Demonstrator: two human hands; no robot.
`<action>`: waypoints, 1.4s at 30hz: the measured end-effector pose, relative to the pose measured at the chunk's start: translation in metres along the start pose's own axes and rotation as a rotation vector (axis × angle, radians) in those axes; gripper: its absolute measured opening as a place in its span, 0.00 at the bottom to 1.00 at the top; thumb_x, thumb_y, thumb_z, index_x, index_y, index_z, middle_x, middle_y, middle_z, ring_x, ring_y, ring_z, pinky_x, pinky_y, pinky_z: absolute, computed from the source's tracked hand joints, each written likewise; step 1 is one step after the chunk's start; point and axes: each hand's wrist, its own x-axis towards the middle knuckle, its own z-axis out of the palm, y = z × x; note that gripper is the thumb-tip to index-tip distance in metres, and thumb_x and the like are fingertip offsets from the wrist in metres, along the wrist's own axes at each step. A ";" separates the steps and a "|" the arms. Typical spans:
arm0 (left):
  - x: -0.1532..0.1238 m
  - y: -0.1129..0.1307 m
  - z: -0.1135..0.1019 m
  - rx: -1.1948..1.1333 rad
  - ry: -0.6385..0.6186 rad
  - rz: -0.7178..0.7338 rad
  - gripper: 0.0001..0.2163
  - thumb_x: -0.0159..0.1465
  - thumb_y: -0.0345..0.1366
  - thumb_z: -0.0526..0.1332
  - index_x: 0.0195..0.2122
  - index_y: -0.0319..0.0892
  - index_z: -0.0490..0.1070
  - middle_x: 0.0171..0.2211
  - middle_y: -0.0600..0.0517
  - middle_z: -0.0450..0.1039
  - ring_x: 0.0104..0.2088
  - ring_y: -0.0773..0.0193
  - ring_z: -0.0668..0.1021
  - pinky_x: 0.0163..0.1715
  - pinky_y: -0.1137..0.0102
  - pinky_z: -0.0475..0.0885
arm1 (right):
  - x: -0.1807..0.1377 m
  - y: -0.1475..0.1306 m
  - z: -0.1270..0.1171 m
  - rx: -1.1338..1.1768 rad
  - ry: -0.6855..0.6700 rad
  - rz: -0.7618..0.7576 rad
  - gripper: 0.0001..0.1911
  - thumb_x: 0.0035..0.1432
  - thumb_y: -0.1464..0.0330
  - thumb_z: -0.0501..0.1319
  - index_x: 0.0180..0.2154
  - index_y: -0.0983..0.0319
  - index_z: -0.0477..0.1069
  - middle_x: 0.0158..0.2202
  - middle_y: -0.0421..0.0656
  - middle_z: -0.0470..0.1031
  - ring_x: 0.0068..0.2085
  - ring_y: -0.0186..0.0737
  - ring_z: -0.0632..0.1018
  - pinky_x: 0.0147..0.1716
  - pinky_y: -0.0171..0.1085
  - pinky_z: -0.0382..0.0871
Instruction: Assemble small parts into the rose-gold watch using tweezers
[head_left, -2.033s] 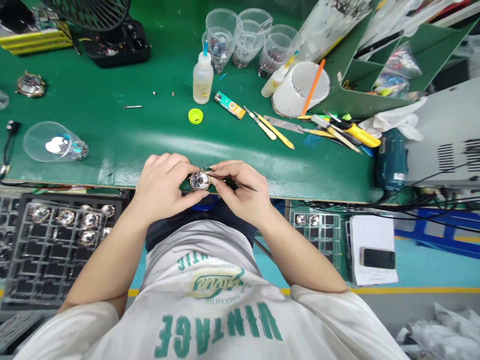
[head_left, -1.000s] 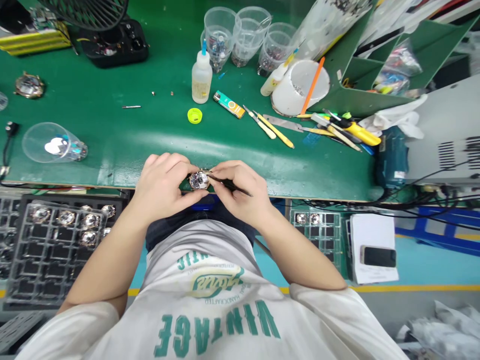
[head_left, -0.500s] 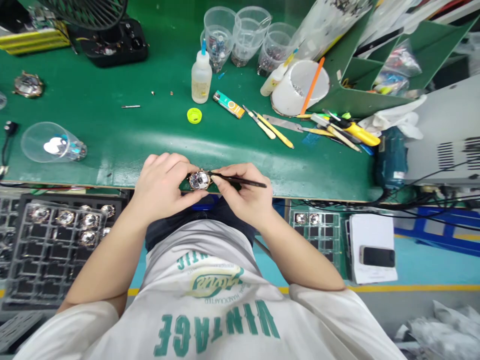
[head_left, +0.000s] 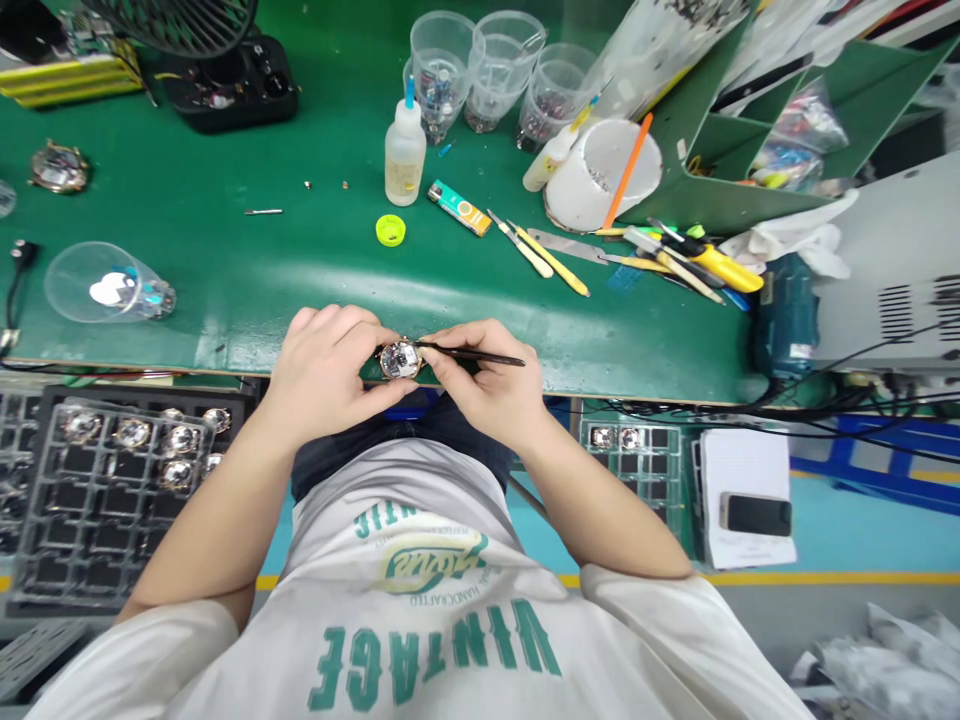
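Observation:
My left hand (head_left: 324, 372) is closed around a small round watch case (head_left: 398, 359) with a gold rim, held just above the near edge of the green bench (head_left: 247, 270). My right hand (head_left: 491, 385) pinches a thin dark tool (head_left: 480, 356) that lies almost level, its tip touching the right side of the watch case. Both hands are close together in front of my body.
A black tray (head_left: 97, 490) with several watch cases sits at my lower left, a second tray (head_left: 637, 455) at the right beside a white box with a phone (head_left: 757, 514). On the bench: a glue bottle (head_left: 405, 150), yellow cap (head_left: 390, 231), lighter (head_left: 459, 208), plastic cups (head_left: 480, 70), white cup (head_left: 600, 175), yellow-handled tools (head_left: 555, 262), tipped clear cup (head_left: 105, 285).
The thin tool in my right hand has swung from pointing down-right to lying nearly level, its free end now sticking out to the right. The left hand and watch case stayed put.

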 end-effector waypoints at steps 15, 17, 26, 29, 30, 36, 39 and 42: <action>0.000 0.000 -0.001 0.002 -0.008 -0.004 0.22 0.73 0.58 0.61 0.49 0.43 0.79 0.44 0.45 0.81 0.43 0.49 0.80 0.42 0.56 0.65 | -0.002 0.001 0.002 0.000 -0.013 0.004 0.01 0.70 0.69 0.69 0.43 0.57 0.79 0.41 0.41 0.87 0.41 0.38 0.88 0.42 0.37 0.85; 0.000 0.000 -0.001 0.001 -0.014 -0.003 0.22 0.72 0.57 0.62 0.49 0.42 0.80 0.44 0.45 0.81 0.43 0.49 0.80 0.41 0.56 0.65 | -0.001 0.001 0.002 0.013 -0.008 -0.002 0.02 0.70 0.69 0.69 0.43 0.57 0.79 0.41 0.42 0.87 0.42 0.39 0.88 0.43 0.38 0.85; 0.000 0.001 -0.001 -0.005 -0.014 -0.018 0.22 0.72 0.57 0.62 0.49 0.43 0.79 0.45 0.45 0.81 0.44 0.49 0.80 0.42 0.56 0.65 | -0.006 0.009 0.002 0.125 0.064 -0.138 0.10 0.66 0.75 0.71 0.45 0.55 0.77 0.43 0.42 0.87 0.46 0.41 0.89 0.47 0.41 0.86; 0.000 0.001 -0.001 -0.019 -0.008 -0.013 0.22 0.72 0.57 0.62 0.50 0.42 0.77 0.47 0.45 0.81 0.46 0.49 0.81 0.44 0.56 0.65 | -0.008 0.010 0.001 0.161 0.138 -0.114 0.12 0.65 0.76 0.72 0.45 0.55 0.77 0.44 0.42 0.86 0.46 0.41 0.89 0.47 0.41 0.86; -0.001 0.001 -0.001 -0.025 -0.004 -0.008 0.22 0.72 0.57 0.62 0.50 0.42 0.77 0.48 0.45 0.82 0.46 0.49 0.81 0.44 0.56 0.65 | -0.008 0.010 0.000 0.157 0.138 -0.103 0.12 0.65 0.76 0.72 0.45 0.56 0.77 0.43 0.42 0.86 0.46 0.41 0.89 0.47 0.41 0.86; -0.002 0.000 -0.002 -0.042 0.015 0.032 0.18 0.73 0.55 0.63 0.50 0.45 0.75 0.49 0.49 0.83 0.44 0.52 0.80 0.43 0.57 0.64 | -0.005 0.007 0.001 0.049 0.006 -0.052 0.06 0.67 0.71 0.71 0.44 0.56 0.78 0.42 0.41 0.87 0.42 0.39 0.88 0.43 0.38 0.84; -0.003 0.001 -0.001 -0.052 0.018 0.032 0.16 0.73 0.52 0.64 0.50 0.45 0.74 0.49 0.50 0.84 0.45 0.52 0.80 0.44 0.57 0.64 | -0.002 0.005 0.004 0.045 0.021 0.006 0.02 0.69 0.69 0.69 0.43 0.56 0.79 0.42 0.41 0.86 0.42 0.39 0.88 0.44 0.39 0.84; -0.004 0.001 -0.003 -0.055 0.011 0.025 0.15 0.73 0.50 0.64 0.50 0.45 0.74 0.50 0.50 0.84 0.45 0.51 0.81 0.44 0.56 0.64 | 0.001 0.002 0.007 0.015 0.029 0.047 0.01 0.70 0.67 0.68 0.42 0.57 0.79 0.41 0.41 0.86 0.41 0.40 0.87 0.43 0.39 0.83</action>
